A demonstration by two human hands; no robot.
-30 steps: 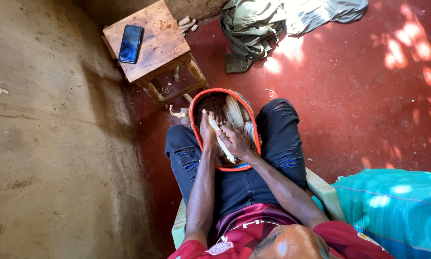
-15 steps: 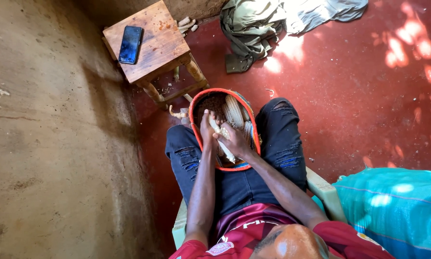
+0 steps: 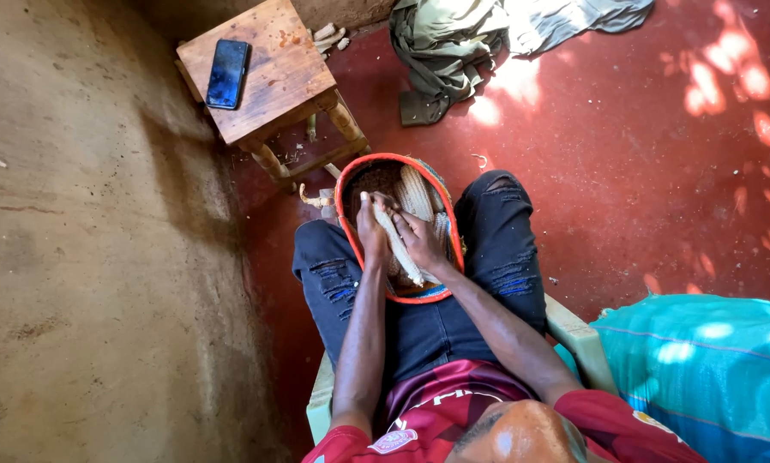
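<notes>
- While I watch through the head camera, my left hand (image 3: 372,233) and right hand (image 3: 424,243) meet over a round woven basket (image 3: 345,184) with an orange rim, which sits between my knees near the middle of the view.
- Both hands are wrapped around one pale maize cob (image 3: 400,249), which lies slantwise, its upper end toward 11 o'clock and its lower end toward 5 o'clock.
- My left hand grasps the cob's upper part, fingers curled over it; my right hand grips it from the 3 o'clock side, fingers spread across it.
- More pale cobs (image 3: 417,190) lie inside the basket at 12 o'clock from my hands, touching one another.
- My legs are in dark ripped jeans (image 3: 498,249), one knee either side of the basket.
- At 11 o'clock from the basket stands a small wooden stool (image 3: 282,81), just beside the basket's far rim.
- A dark phone (image 3: 228,74) lies flat on the stool's top, toward its 9 o'clock edge.
- At 1 o'clock, well apart from the basket, a heap of grey-green cloth (image 3: 445,51) lies on the red floor (image 3: 659,189).
- At 4 o'clock a turquoise sack (image 3: 711,369) rests beside my seat.
- Along the whole 9 o'clock side runs a brown earthen wall (image 3: 85,257).
</notes>
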